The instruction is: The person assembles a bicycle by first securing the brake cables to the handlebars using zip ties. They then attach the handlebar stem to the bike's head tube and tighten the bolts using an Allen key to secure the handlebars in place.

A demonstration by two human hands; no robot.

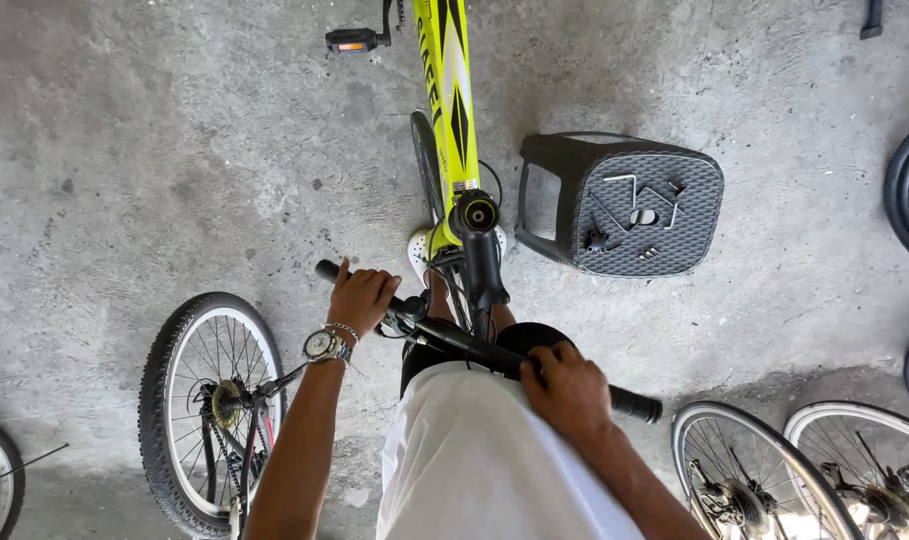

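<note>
We are gripping the black handlebar [474, 345] of the yellow bicycle [451, 110] standing before us: left hand [359, 298] and right hand [566, 388] both clamped around it, beside a dark stool [624, 215] carrying hex keys [639, 205].

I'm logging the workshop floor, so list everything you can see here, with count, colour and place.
bicycle frame: one, yellow-green with black, top centre
handlebar: one, black, centre, across the frame
pedal: one, black with orange reflector, top left of the frame
stool: one, dark grey plastic, right of the frame
hex keys: several, metal, on the stool seat
wheels: parts of six or so, black tyres, left, right and lower edges
concrete floor: grey
wristwatch: one, silver, left wrist
left hand: grips the handlebar's left side
right hand: grips its right side
</note>
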